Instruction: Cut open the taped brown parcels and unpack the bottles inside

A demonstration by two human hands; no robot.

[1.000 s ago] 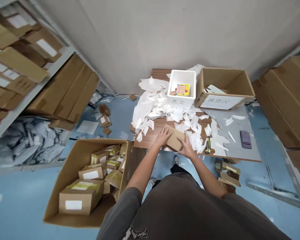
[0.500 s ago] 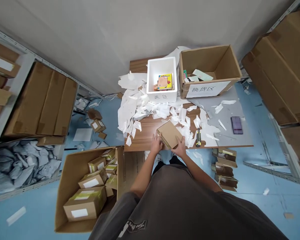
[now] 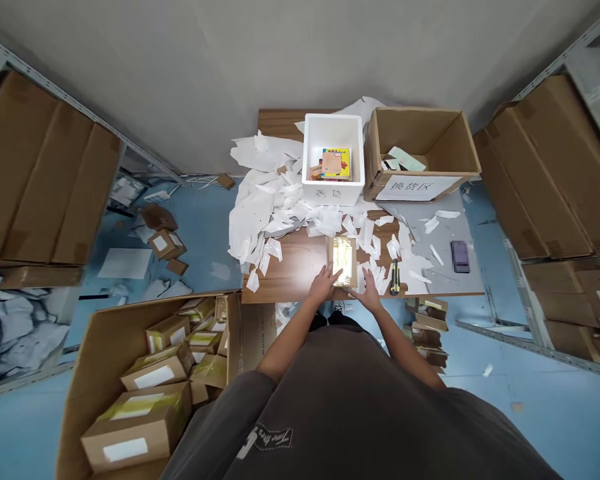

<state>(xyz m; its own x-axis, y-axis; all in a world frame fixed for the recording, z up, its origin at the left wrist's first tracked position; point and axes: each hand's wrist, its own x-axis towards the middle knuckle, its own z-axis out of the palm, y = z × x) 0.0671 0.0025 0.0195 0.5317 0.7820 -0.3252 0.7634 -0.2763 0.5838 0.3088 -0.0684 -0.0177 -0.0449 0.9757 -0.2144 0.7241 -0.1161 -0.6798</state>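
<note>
A small cardboard box (image 3: 343, 260) with shiny yellowish tape on top lies flat near the front edge of the wooden table (image 3: 290, 263). My left hand (image 3: 325, 283) rests against its near left corner, fingers spread. My right hand (image 3: 369, 293) lies just right of the box on white paper scraps (image 3: 300, 213), fingers apart and apparently holding nothing. A yellow and black utility knife (image 3: 394, 278) lies to the right of my right hand.
A white foam bin (image 3: 334, 163) and an open labelled carton (image 3: 420, 157) stand at the table's back. A purple phone (image 3: 459, 256) lies on a grey mat. A large carton of taped parcels (image 3: 150, 373) sits on the floor at left. Stacked cartons fill both side shelves.
The box has been turned so its taped face points up and now lies straight on the table. Both hands have loosened from gripping its sides to resting beside it.
</note>
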